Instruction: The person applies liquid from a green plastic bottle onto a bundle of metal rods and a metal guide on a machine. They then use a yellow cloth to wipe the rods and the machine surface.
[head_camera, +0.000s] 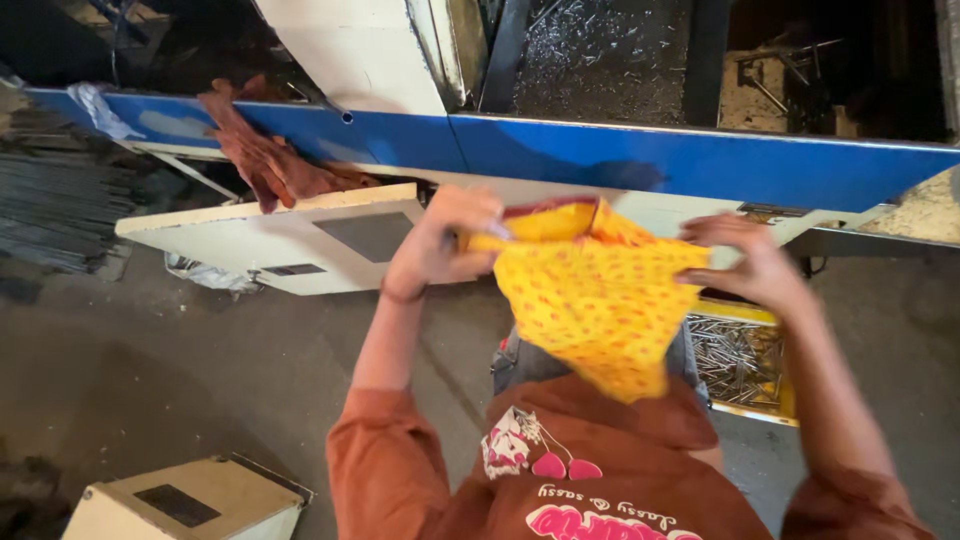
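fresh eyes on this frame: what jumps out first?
The bright yellow cloth with red dots, mid-frame, stretched between the left hand and the right hand. Behind it a blue band runs across a cream machine, with a rust-brown rag draped over it at upper left. Below the right hand sits a yellow tray of metal rods.

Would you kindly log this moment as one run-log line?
left hand: grips cloth corner | right hand: on cloth's other edge, blurred | cloth: yellow, dotted, hanging | behind: blue-white machine
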